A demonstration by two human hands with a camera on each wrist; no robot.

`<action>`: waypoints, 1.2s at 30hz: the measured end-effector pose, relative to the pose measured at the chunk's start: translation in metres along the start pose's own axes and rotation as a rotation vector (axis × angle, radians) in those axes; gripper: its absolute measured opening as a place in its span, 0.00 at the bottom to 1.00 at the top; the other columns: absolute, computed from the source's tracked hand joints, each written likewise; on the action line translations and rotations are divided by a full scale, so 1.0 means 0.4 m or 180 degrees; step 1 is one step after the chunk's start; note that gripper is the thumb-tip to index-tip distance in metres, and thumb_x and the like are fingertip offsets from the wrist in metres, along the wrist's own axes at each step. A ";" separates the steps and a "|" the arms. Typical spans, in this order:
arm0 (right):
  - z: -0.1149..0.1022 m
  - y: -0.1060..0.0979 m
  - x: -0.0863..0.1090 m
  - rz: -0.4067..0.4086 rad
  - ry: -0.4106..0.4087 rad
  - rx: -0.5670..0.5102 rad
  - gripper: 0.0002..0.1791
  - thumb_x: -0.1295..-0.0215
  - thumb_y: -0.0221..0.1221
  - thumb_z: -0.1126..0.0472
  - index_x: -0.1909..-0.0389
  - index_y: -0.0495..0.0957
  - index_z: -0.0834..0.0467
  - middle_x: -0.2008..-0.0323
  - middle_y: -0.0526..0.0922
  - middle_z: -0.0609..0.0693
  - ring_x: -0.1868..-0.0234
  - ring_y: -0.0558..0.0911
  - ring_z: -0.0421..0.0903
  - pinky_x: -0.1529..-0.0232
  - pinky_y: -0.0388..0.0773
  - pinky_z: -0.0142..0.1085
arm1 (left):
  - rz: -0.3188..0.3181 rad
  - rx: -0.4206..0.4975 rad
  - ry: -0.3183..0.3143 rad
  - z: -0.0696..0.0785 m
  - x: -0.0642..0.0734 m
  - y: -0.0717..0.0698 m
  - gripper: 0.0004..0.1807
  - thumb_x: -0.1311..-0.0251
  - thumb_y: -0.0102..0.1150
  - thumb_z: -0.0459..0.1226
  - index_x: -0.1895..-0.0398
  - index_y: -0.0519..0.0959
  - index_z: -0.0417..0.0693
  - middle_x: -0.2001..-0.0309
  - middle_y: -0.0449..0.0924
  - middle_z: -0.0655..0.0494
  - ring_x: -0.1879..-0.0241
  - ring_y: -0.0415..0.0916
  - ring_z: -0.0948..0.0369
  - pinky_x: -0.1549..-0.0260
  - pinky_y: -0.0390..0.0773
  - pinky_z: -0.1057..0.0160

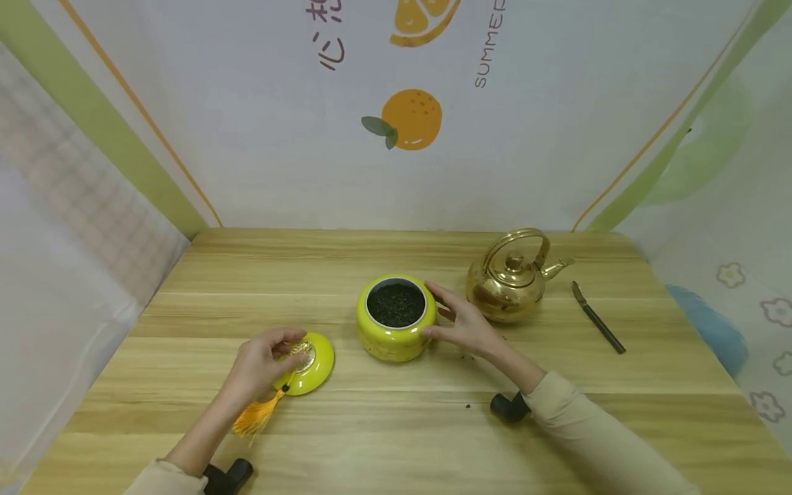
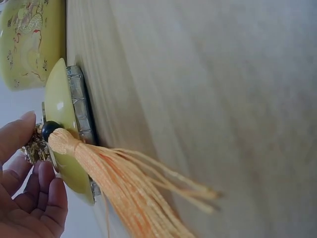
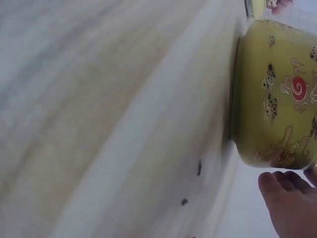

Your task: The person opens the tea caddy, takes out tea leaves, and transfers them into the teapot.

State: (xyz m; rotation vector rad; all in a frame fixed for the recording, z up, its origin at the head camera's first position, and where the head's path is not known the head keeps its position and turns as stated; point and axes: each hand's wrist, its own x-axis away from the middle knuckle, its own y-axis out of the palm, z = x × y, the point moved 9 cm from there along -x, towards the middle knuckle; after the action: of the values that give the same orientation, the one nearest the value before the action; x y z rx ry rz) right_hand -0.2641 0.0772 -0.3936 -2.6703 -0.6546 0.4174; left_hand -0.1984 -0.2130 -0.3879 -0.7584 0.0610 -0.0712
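Note:
A yellow lid with an ornate gold knob and an orange tassel is at the left, its seal ring facing the table. My left hand pinches the knob between thumb and fingers. Right of the lid stands an uncovered yellow jar, upright, with dark loose tea leaves inside. Against the jar's right side my right hand rests with fingers and thumb spread. Painted figures on the jar show in the right wrist view.
A shiny gold teapot stands behind and right of the jar, its spout pointing right. Farther right lies a dark slim tool with a pointed blade-like tip. Several dark crumbs are scattered on the wooden table. Printed cloth hangs behind.

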 end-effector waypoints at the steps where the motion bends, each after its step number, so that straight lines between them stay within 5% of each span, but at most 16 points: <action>1: 0.000 0.000 0.001 0.0003 -0.0007 -0.0016 0.45 0.48 0.68 0.67 0.31 0.54 0.69 0.31 0.57 0.64 0.30 0.58 0.59 0.34 0.63 0.49 | 0.0008 -0.0039 0.0012 0.001 -0.001 0.000 0.19 0.46 0.67 0.37 0.52 0.79 0.40 0.55 0.82 0.47 0.60 0.76 0.56 0.65 0.79 0.67; 19: 0.011 0.003 0.001 0.0020 -0.0010 -0.0169 0.45 0.48 0.67 0.68 0.31 0.54 0.68 0.30 0.57 0.64 0.31 0.60 0.59 0.35 0.65 0.46 | 0.0289 -0.0485 0.0148 0.018 -0.002 -0.007 0.10 0.51 0.69 0.33 0.64 0.85 0.43 0.68 0.81 0.54 0.70 0.73 0.63 0.74 0.74 0.71; 30: 0.008 0.004 0.001 -0.0021 -0.0006 -0.0168 0.46 0.48 0.68 0.66 0.31 0.54 0.67 0.30 0.56 0.63 0.31 0.59 0.60 0.35 0.64 0.46 | 0.0432 -0.0303 0.0208 0.030 -0.008 -0.019 0.10 0.51 0.70 0.33 0.64 0.86 0.42 0.68 0.84 0.50 0.72 0.77 0.63 0.77 0.76 0.73; 36: 0.009 0.001 0.003 -0.0002 -0.0013 -0.0159 0.46 0.48 0.68 0.66 0.31 0.54 0.67 0.30 0.57 0.64 0.31 0.60 0.60 0.35 0.65 0.46 | 0.0520 -0.0063 0.0225 0.074 -0.022 -0.046 0.13 0.49 0.69 0.36 0.60 0.85 0.42 0.65 0.85 0.49 0.69 0.79 0.60 0.75 0.78 0.72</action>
State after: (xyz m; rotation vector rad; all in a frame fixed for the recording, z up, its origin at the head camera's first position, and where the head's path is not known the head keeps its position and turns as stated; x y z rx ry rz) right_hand -0.2642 0.0786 -0.3970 -2.7169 -0.6755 0.4116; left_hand -0.2058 -0.2053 -0.3537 -0.7682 0.1908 0.0582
